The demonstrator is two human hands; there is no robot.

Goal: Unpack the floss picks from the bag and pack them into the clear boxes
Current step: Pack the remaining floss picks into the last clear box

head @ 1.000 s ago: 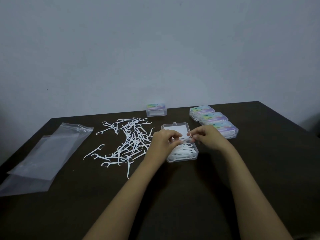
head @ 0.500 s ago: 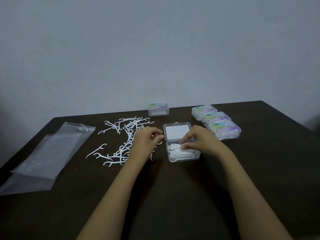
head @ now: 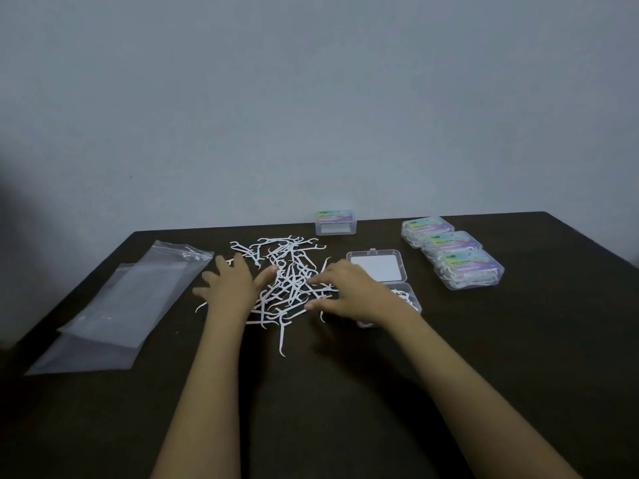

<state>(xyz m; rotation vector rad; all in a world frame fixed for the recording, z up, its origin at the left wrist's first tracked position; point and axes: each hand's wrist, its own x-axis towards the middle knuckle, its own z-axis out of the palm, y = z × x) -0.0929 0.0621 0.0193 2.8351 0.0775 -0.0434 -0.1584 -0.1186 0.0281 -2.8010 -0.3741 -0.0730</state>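
A loose heap of white floss picks (head: 288, 271) lies on the dark table (head: 345, 392). My left hand (head: 231, 285) rests flat with spread fingers on the heap's left side. My right hand (head: 349, 292) reaches over the heap's right edge with fingers stretched out, touching picks. Just right of it stands the open clear box (head: 387, 271), lid back, with some picks in its base, partly hidden by my right wrist. Empty clear plastic bags (head: 121, 305) lie flat at the left.
Three shut clear boxes filled with picks (head: 453, 252) sit in a row at the back right. One more shut box (head: 336, 223) stands at the table's back edge, by the grey wall.
Both hands have moved left from the open box onto the heap of picks. Their fingers have spread out flat.
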